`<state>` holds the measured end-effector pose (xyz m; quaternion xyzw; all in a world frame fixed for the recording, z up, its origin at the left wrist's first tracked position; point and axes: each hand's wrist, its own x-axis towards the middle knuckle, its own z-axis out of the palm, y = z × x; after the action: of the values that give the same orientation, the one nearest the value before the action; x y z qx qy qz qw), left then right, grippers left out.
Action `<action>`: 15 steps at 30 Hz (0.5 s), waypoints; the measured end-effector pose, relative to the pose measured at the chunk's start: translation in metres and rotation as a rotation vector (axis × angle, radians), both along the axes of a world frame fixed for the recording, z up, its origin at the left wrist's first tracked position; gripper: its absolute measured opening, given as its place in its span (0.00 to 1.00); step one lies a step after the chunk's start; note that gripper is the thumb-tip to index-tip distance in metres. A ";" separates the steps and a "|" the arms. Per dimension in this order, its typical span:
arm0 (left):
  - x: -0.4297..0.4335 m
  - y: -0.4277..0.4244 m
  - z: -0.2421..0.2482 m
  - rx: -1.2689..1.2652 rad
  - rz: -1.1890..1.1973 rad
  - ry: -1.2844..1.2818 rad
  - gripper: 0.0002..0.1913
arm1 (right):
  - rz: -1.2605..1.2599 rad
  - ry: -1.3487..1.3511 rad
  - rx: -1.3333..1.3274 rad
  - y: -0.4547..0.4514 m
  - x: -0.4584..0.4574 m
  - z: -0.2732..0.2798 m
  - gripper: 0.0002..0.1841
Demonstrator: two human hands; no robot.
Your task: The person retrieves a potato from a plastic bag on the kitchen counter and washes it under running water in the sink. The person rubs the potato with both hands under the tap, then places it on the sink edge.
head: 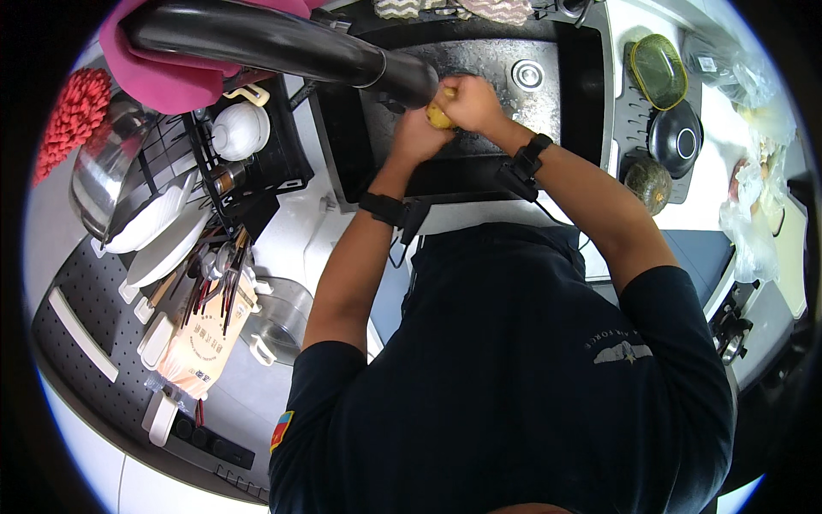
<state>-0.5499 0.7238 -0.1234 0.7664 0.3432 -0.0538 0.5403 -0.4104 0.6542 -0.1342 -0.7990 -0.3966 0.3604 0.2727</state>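
Note:
Over the dark sink (379,144), both of my hands are closed around a yellow, potato-like piece of produce (439,117). My left hand (419,137) grips it from the lower left, and my right hand (476,104) grips it from the upper right, with fingers curled near its top. Much of the produce is covered by the fingers. The thick black faucet (404,77) ends just above and beside the hands, partly in front of them. Water drops lie on the sink floor near the round metal drain (528,75).
At right, a grey drying mat (628,115) holds a green glass dish (659,72), a black bowl (675,139) and a round brownish-green fruit or vegetable (648,185). Plastic bags (751,225) lie beyond. To the left stand a black dish rack (292,160) with white bowls (240,131), plates, chopsticks and a pot (286,315).

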 end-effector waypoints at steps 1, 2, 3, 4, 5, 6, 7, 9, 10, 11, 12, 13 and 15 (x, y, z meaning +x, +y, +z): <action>-0.002 0.006 -0.002 -0.190 0.062 -0.058 0.22 | 0.036 -0.046 0.180 -0.002 0.000 0.002 0.20; -0.004 0.011 -0.003 -0.415 0.164 -0.035 0.21 | 0.083 -0.086 0.313 -0.004 0.000 0.002 0.18; -0.007 0.015 -0.003 -0.654 0.269 0.078 0.21 | 0.105 -0.164 0.611 -0.003 0.002 0.002 0.17; -0.010 0.017 0.000 -0.896 0.371 0.196 0.20 | 0.135 -0.153 0.658 -0.001 0.004 0.000 0.16; -0.010 0.017 0.002 -0.890 0.382 0.166 0.21 | 0.151 -0.140 0.680 0.002 0.006 -0.002 0.16; -0.009 0.016 0.005 -0.886 0.392 0.137 0.22 | 0.142 -0.123 0.697 0.006 0.009 -0.004 0.16; -0.010 0.013 0.009 -0.901 0.394 0.086 0.23 | 0.095 -0.061 0.544 0.008 0.007 -0.006 0.16; -0.008 0.005 0.017 -0.621 0.346 -0.054 0.24 | -0.010 0.062 0.257 0.017 0.004 -0.008 0.16; -0.007 0.002 0.021 -0.482 0.321 -0.102 0.24 | 0.051 -0.033 0.191 0.021 0.004 -0.008 0.16; -0.006 -0.001 0.024 -0.341 0.283 -0.052 0.24 | 0.143 -0.124 0.145 0.029 0.007 -0.008 0.16; -0.005 -0.004 0.027 -0.191 0.249 0.032 0.25 | 0.235 -0.230 0.068 0.036 0.010 -0.009 0.16; -0.004 -0.005 0.028 -0.042 0.213 0.115 0.25 | 0.383 -0.387 -0.077 0.043 0.014 -0.008 0.21; -0.001 -0.004 0.028 0.174 0.168 0.115 0.26 | -0.362 0.586 -0.045 0.047 0.013 -0.006 0.23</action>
<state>-0.5512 0.7194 -0.0956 0.7745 0.4400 -0.0225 0.4538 -0.3971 0.7009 -0.1406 -0.7247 -0.1451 0.5290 0.4170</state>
